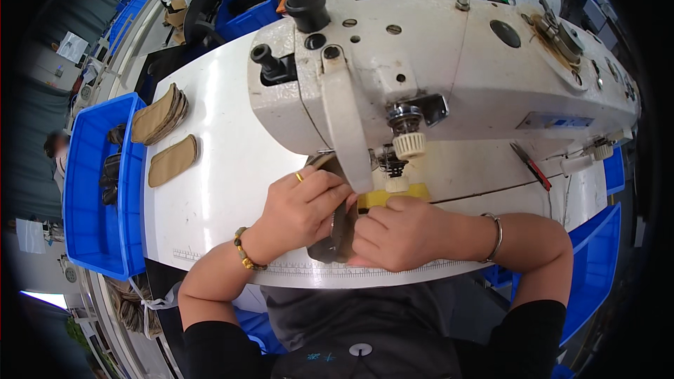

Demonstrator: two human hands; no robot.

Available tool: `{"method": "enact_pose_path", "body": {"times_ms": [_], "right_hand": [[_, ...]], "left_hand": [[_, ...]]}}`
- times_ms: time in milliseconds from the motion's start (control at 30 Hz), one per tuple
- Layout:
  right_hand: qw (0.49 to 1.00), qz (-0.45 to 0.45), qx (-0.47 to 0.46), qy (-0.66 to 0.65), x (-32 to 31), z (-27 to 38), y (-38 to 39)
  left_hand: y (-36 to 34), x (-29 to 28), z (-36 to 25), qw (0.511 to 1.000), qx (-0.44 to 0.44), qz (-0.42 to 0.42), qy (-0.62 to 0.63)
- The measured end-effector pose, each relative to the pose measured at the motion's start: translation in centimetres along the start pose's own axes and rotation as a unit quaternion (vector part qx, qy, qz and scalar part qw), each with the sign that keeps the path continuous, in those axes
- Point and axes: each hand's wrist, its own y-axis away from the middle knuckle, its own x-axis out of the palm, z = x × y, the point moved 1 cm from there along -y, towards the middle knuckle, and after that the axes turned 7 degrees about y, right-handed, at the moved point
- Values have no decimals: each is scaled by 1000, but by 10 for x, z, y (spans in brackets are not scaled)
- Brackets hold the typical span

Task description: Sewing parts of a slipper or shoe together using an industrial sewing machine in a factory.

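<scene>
Under the head of a white sewing machine (421, 56), both my hands work on a dark brown fabric piece (326, 248) with what looks like a zipper along it. My left hand (303, 205), wearing a ring, has its fingers curled and pinching the piece's upper part, close to the presser area. Lower and to the right, my right hand (393, 234) is closed on the piece's right edge. The machine's arm hides the needle and the far end of the piece. A yellow plate (394, 195) lies just beyond my right hand.
Tan rounded fabric panels lie at the table's left: a stack (160, 116) and a flatter pile (173, 161). Left of them stands a blue bin (105, 189) with dark items. Red-handled snippers (531, 167) rest at the right. A printed ruler (323, 267) runs along the near edge.
</scene>
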Motion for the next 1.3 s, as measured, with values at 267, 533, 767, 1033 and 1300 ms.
{"method": "enact_pose_path", "body": {"times_ms": [267,533,767,1033,1300], "right_hand": [[994,30,-21,100,16,18,9],[994,43,-58,82,5,33,9],[993,101,-30,58,-4,38,7],[994,103,-21,39,-5,40,7],[991,128,3,41,2,27,11]], "left_hand": [[-6,-17,-11,995,-91,49,-10],[1,-15,-33,987,-108,113,-48],[7,-1,-37,989,-54,113,-74],[8,5,-38,990,-46,117,-65],[-4,6,-25,991,-43,109,-61]]}}
